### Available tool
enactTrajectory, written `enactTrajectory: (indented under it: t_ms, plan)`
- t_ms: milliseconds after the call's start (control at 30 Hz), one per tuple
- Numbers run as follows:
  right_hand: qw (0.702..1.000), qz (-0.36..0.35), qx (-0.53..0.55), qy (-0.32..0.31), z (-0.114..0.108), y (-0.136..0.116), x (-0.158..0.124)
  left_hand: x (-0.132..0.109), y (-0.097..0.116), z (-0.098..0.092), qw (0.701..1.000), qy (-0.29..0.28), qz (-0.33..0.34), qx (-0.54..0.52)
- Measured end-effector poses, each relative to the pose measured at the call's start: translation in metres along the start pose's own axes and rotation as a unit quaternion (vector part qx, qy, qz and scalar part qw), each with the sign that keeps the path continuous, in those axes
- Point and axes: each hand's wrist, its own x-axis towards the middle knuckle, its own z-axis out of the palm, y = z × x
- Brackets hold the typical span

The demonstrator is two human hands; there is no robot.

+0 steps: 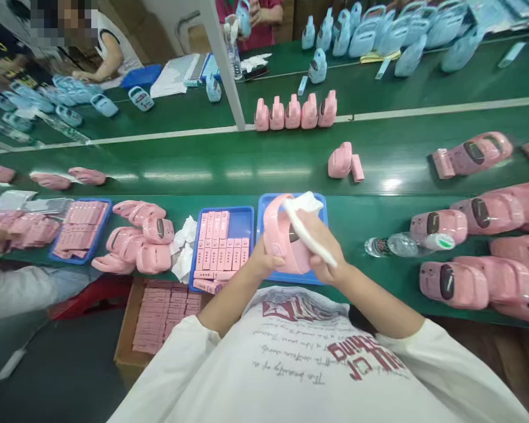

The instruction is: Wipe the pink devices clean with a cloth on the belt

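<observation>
In front of my chest is a pink plastic housing [277,232] with a looped handle and a dark oval window. My left hand [264,259] grips its lower left side, thumb on the front. A white cloth [311,226], folded and hanging in a strip, is in my right hand [324,244], whose fingers press against the housing's right side. Part of the window is hidden behind the cloth and fingers. Beneath both hands lies a blue tray [261,207], mostly covered by them.
Left of me are a blue tray [240,220] of pink bars, crumpled tissues [184,247] and stacked pink housings [143,238]. A plastic bottle [401,244] lies on the right beside more housings [454,285]. A conveyor belt [194,170] runs beyond; co-workers sit across and at left.
</observation>
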Motion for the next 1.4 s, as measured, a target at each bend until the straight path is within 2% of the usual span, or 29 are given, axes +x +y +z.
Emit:
enactTrajectory:
  t_ms: [33, 100, 167, 200, 233, 333, 400, 567, 733, 867, 967, 1067, 1133, 1167, 1233, 1300, 1333, 1367, 1400]
  plan:
    - [0.994, 0.081, 0.01, 0.072, 0.002, 0.004, 0.002, -0.001, 0.001, -0.001, 1.0, 0.029, -0.004, -0.005]
    - [0.962, 0.203, 0.039, 0.179, 0.005, 0.009, 0.007, -0.002, 0.002, -0.002, 0.997, 0.065, -0.023, -0.019]
    - [0.926, 0.273, 0.083, 0.249, 0.005, 0.009, 0.014, -0.005, 0.003, -0.003, 0.994, 0.075, -0.062, -0.04]
    - [0.916, 0.284, 0.11, 0.26, 0.005, 0.008, 0.017, -0.007, 0.003, -0.004, 0.993, 0.068, -0.086, -0.052]
    - [0.918, 0.281, 0.138, 0.243, 0.004, 0.005, 0.02, -0.009, 0.003, -0.005, 0.99, 0.054, -0.11, -0.063]
    - [0.946, 0.237, 0.197, 0.098, -0.004, -0.004, 0.023, -0.013, 0.001, -0.009, 0.983, 0.01, -0.16, -0.09]
    - [0.959, 0.213, 0.188, 0.015, -0.011, -0.006, 0.021, -0.015, -0.002, -0.013, 0.978, 0.003, -0.182, -0.1]
    - [0.944, 0.286, 0.124, -0.111, -0.035, -0.003, 0.025, -0.018, -0.007, -0.023, 0.958, -0.027, -0.256, -0.125]
    - [0.934, 0.208, -0.037, -0.289, -0.045, -0.013, 0.052, -0.021, -0.012, -0.022, 0.952, -0.042, -0.266, -0.142]
    - [0.908, 0.153, -0.188, -0.343, -0.034, -0.023, 0.074, -0.019, -0.018, -0.02, 0.933, -0.052, -0.316, -0.165]
    - [0.903, 0.128, -0.203, -0.358, -0.03, -0.022, 0.081, -0.017, -0.019, -0.017, 0.934, -0.051, -0.319, -0.155]
    - [0.92, 0.149, -0.153, -0.33, -0.039, -0.011, 0.073, -0.014, -0.012, -0.013, 0.946, -0.036, -0.295, -0.133]
    - [0.931, 0.195, -0.118, -0.284, -0.048, 0.003, 0.06, -0.011, -0.005, -0.009, 0.965, -0.029, -0.24, -0.103]
    - [0.939, 0.223, -0.1, -0.241, -0.052, 0.01, 0.052, -0.01, -0.001, -0.008, 0.974, -0.035, -0.208, -0.084]
    - [0.957, 0.266, -0.058, -0.098, -0.054, 0.023, 0.036, -0.007, 0.005, -0.006, 0.987, -0.053, -0.144, -0.044]
    - [0.963, 0.266, -0.019, 0.047, -0.05, 0.029, 0.021, -0.003, 0.009, -0.005, 0.994, -0.061, -0.09, -0.007]
    - [0.965, 0.249, -0.009, 0.085, -0.046, 0.028, 0.016, -0.002, 0.009, -0.004, 0.996, -0.055, -0.072, 0.01]
    - [0.968, 0.232, -0.004, 0.096, -0.04, 0.025, 0.011, -0.001, 0.009, -0.004, 0.997, -0.046, -0.062, 0.026]
    - [0.973, 0.213, -0.008, 0.082, -0.034, 0.02, 0.008, 0.001, 0.008, -0.003, 0.997, -0.037, -0.056, 0.041]
